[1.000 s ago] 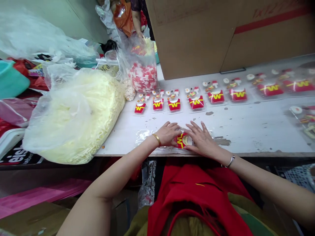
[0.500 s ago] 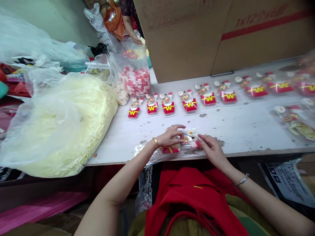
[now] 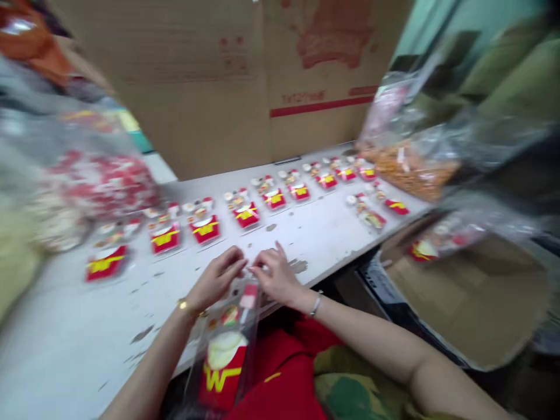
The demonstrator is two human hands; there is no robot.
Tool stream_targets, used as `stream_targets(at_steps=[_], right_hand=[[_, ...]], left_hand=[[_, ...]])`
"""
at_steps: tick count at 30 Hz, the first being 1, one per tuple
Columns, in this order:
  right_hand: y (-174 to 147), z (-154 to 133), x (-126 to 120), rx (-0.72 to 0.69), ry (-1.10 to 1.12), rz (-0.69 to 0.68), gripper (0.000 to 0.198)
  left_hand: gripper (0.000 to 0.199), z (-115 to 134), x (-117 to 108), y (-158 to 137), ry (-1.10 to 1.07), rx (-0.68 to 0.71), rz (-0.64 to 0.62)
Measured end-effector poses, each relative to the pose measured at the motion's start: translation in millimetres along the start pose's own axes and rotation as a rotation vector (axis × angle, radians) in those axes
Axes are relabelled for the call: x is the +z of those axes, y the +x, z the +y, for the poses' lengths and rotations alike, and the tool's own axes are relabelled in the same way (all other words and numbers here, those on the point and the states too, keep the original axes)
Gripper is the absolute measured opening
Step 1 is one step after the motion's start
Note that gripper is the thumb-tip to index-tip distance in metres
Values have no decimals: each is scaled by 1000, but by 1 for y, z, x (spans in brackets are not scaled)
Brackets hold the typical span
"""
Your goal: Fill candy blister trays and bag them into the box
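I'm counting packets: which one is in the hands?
The clear packet held at its top by the left hand and right hand; the others lie farther away.

Cardboard box (image 3: pixel 210 99), large, red-printed, at the back of the white tabletop (image 3: pixel 74 350). Plastic bag of red-and-white pieces (image 3: pixel 105 184), clear, left. Orange bag (image 3: pixel 37 44), blurred, upper left corner. Bag of orange pieces (image 3: pixel 415 169), far right end. Open carton (image 3: pixel 472 291), brown, right.

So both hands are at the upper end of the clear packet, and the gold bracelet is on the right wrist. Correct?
Wrong wrist: the head view shows the gold bracelet on the left one. The rest stands: the left hand and right hand are both at the upper end of the clear packet.
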State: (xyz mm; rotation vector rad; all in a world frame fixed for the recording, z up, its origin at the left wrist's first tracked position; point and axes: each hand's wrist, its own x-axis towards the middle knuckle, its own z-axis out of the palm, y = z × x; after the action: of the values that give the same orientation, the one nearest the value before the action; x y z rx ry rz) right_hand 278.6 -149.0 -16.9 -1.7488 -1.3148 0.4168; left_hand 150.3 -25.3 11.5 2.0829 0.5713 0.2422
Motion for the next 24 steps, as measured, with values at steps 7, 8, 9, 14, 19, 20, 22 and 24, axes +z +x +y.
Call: stream_targets(at_steps=[7, 8, 9, 14, 19, 20, 22, 24], right_hand=[[-7, -2, -57, 289, 678, -46, 62], [-14, -1, -73, 319, 754, -88, 51], [-21, 1, -94, 338, 775, -69, 42], [-76, 51, -246, 398, 627, 410, 28], [-148, 163, -369, 432, 254, 970, 47], [-158, 187, -378, 452, 227, 998, 50], [-170, 230, -381, 483, 189, 1006, 51], [-176, 259, -374, 501, 151, 986, 46]], left_hand=[[28, 65, 24, 38, -50, 4, 416], [27, 81, 31, 42, -32, 79, 435], [28, 97, 39, 46, -1, 167, 443], [58, 133, 64, 62, 165, 450, 431], [45, 101, 81, 69, 92, 229, 279], [43, 93, 84, 69, 75, 174, 244], [41, 80, 88, 63, 62, 87, 182], [41, 71, 87, 56, 65, 22, 122]])
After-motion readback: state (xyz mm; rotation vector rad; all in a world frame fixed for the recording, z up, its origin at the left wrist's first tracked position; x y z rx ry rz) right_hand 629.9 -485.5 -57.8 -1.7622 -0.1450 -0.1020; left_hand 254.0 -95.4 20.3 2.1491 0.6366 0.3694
